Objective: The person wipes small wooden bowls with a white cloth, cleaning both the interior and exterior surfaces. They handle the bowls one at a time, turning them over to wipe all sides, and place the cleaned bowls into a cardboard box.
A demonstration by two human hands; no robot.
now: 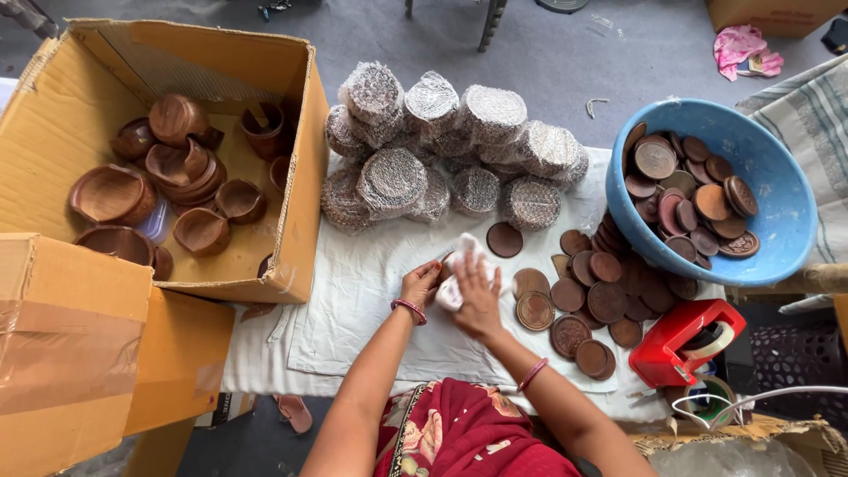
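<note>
A big cardboard box (62, 97) is sitting open at my left, holding brown wooden bowls (181, 168) lying loose in it; a second, closed box (71, 353) is standing in front of it. A white cloth (353, 291) is covering the table under my arms; at my right a blue plastic tub (777, 221) is tipping toward the cloth, part full of round brown wooden discs (685, 190); more of those loose discs (601, 296) are spreading out of it across the cloth. Behind my hands a heap of bundles wrapped in bubble film (442, 150) is piling up; a red tape dispenser (685, 340) is resting near my right elbow.

I am working at the middle of the cloth; my left hand (420, 284) is curling narrowly around the left edge of a small white-wrapped bundle (459, 265), thumb and fingers pinching it; my right hand (477, 296) is lying flat over it, fingers spread wide and pressing the wrap down. The bundle is lying on the cloth between my two hands, just left of the loose discs; one single disc (504, 239) is lying apart just beyond it.
</note>
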